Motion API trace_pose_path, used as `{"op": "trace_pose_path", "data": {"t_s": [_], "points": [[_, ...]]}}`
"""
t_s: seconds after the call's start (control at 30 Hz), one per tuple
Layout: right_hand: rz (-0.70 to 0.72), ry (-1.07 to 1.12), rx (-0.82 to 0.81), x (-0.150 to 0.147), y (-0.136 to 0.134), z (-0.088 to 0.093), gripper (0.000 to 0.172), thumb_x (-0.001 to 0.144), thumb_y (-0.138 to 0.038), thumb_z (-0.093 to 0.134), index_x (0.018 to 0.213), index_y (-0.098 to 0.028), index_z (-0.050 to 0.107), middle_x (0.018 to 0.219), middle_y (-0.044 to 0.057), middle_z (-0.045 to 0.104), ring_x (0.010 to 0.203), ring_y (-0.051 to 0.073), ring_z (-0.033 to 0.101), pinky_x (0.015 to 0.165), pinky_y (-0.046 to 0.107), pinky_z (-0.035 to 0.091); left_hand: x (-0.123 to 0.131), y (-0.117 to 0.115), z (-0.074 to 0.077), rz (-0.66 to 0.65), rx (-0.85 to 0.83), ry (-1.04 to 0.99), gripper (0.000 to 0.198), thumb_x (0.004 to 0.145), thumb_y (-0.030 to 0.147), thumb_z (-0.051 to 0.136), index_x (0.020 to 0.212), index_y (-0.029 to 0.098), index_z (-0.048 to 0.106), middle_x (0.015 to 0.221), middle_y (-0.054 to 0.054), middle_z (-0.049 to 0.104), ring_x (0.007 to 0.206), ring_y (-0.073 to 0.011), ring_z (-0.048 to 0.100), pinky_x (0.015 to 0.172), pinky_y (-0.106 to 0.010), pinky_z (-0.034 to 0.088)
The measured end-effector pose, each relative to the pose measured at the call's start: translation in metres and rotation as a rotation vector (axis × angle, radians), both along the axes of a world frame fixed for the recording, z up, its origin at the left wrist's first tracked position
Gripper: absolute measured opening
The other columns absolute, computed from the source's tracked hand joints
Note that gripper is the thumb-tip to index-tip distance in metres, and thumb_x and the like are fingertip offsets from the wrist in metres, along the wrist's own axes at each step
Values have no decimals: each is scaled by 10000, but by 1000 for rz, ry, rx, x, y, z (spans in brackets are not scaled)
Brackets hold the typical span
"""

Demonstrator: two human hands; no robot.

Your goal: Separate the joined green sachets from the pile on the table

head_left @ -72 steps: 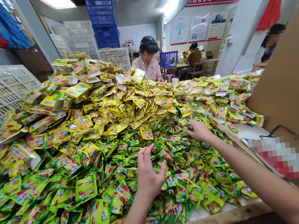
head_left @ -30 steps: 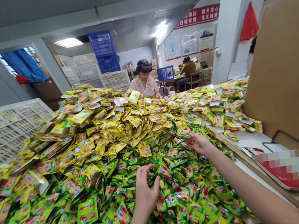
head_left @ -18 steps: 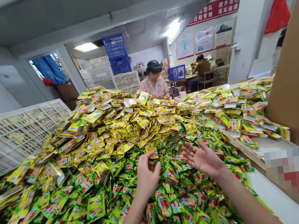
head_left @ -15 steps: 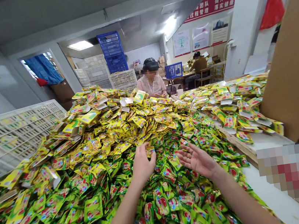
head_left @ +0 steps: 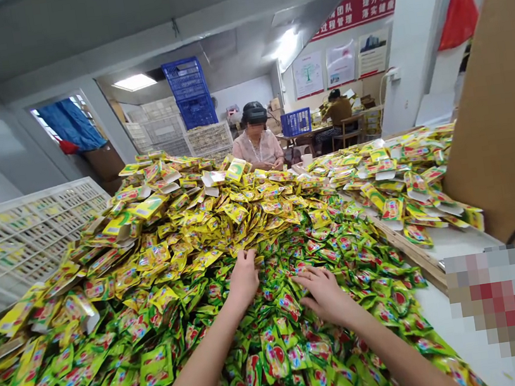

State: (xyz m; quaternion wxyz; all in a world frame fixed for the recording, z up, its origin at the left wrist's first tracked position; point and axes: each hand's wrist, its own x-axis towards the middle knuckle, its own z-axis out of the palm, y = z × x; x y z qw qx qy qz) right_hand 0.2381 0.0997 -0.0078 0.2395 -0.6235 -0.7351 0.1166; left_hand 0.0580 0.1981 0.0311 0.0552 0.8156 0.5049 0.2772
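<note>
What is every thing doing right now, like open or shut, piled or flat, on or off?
left hand, fingers curled into yellow sachets, grip unclear
right hand, open, palm down on green sachets
yellow sachets, heaped high at the back
green sachets, loose heap in front
white crate, at the left, packets showing through its grid
blue crates, stacked
ceiling light, on

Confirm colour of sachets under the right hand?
Green sachets with red print under the right hand; head view.
</note>
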Motion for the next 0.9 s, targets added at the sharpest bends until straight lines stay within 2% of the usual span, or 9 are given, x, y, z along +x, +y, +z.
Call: {"op": "trace_pose_path", "data": {"t_s": [0.1,0.2,0.27,0.4,0.5,0.6,0.7,0.77,0.9], "points": [[18,114,22,0,-1,0,451,706,-155,577,1145,-246,624,1181,103,638,1185,304,475,1020,511,253,-3,4,2,-58,-12,-111,289,740,71,536,1003,182,578,961,-73,597,862,-203,612,799,-339,484],[-66,425,89,4,2,5,228,711,-183,558,898,-211,687,926,110,681,986,297,561,945,486,332,-6,0,7,-91,-37,-220,176,805,179,514,961,180,597,910,-69,618,869,-209,607,792,-354,492],[-130,562,109,8,5,9,151,768,-267,523,776,-201,659,842,104,662,886,278,577,870,445,397,-6,-11,12,-121,-67,-268,199,833,230,484,985,182,603,928,-65,618,833,-189,608,730,-316,499],[-195,802,64,9,4,16,329,789,-508,501,660,-209,549,687,48,624,704,227,598,670,352,490,3,-44,24,-289,-311,-371,265,831,343,511,1040,194,576,741,15,584,551,-112,520,501,-218,408],[-185,970,-16,-6,-1,18,443,795,-627,417,707,-211,542,651,30,634,608,203,614,537,320,508,13,-65,27,-377,-478,-468,212,814,357,522,932,185,562,713,30,550,521,-97,456,488,-215,359],[-171,1174,-81,-24,-9,19,518,754,-701,420,767,-210,582,716,47,671,648,211,641,502,313,519,20,-74,21,-303,-403,-458,117,814,289,507,856,186,546,724,22,534,578,-114,459,547,-235,373],[-161,1403,-158,-36,-19,19,489,640,-679,611,794,-215,625,817,48,689,781,223,647,572,309,543,21,-76,11,-221,-352,-458,42,800,210,503,825,192,531,769,7,524,682,-136,481,634,-255,400],[-150,1395,-215,-40,-24,17,440,597,-608,709,763,-209,628,786,29,686,769,210,639,609,298,539,18,-78,6,-203,-403,-486,34,791,189,508,821,192,523,801,3,519,737,-143,485,686,-262,410],[-146,1311,-357,-41,-28,10,423,592,-549,756,728,-182,596,642,0,646,607,172,613,498,244,471,9,-86,4,-205,-456,-480,45,800,196,506,840,185,523,871,-7,515,818,-148,482,765,-270,413]]}}
